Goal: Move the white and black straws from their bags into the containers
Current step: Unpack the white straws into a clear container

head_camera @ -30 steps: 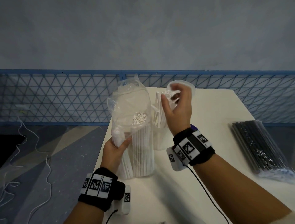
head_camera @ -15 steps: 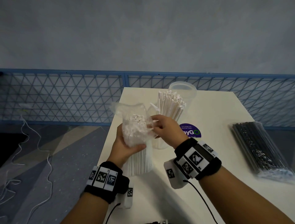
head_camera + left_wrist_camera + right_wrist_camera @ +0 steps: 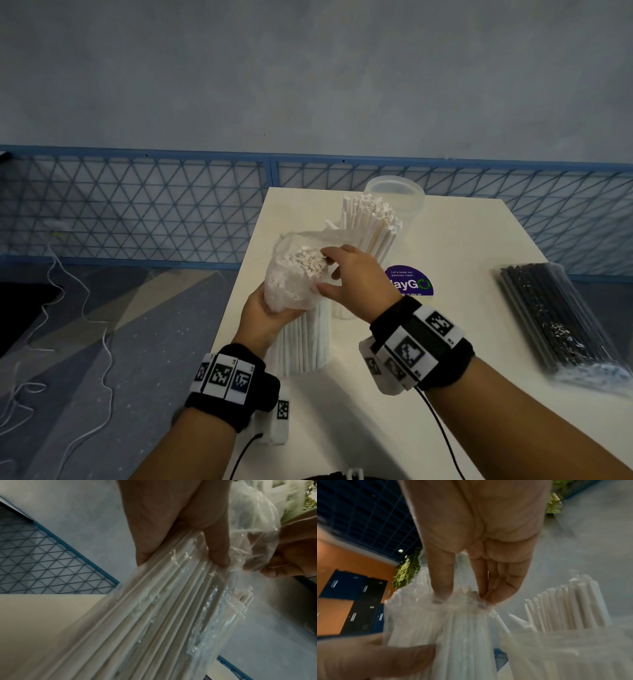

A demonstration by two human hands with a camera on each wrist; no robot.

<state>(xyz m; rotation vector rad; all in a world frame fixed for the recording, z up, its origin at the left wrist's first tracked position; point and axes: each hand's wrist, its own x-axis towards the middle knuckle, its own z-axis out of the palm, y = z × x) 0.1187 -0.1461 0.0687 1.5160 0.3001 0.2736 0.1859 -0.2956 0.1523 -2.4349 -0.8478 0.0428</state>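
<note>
Left hand (image 3: 265,310) wrapped around the upper part of a clear plastic bag (image 3: 291,291) of white straws (image 3: 306,337), thumb pressed across the front of the plastic, fingers curled behind. Bag standing upright on its lower end near the left edge of the white tabletop (image 3: 462,246), straw tops bunched inside the open, crumpled mouth. Right hand (image 3: 352,277) at that mouth, thumb and fingertips closing on the straw ends; seen from the right wrist, thumb on one side and fingers on the other, pinching a small cluster of tips through or just inside the loose plastic — cannot tell which. From the left wrist, long white straws running down under wrinkled film, the left thumb (image 3: 217,545) lying over them.

Just behind the bag, a second bundle of white straws (image 3: 371,226) standing upright in a clear container (image 3: 342,310), fanned slightly at the top. Behind that, another clear round container (image 3: 394,190) at the far edge, touching or nearly touching the bundle. A purple round sticker (image 3: 409,282) on the tabletop just right of the right hand. Well apart on the right side, a sealed bag of black straws (image 3: 555,322) lying flat. Blue mesh fence (image 3: 137,212) beyond the tabletop, white cable (image 3: 85,308) trailing over the floor at left. Black bands with square-patterned tags on both wrists.
</note>
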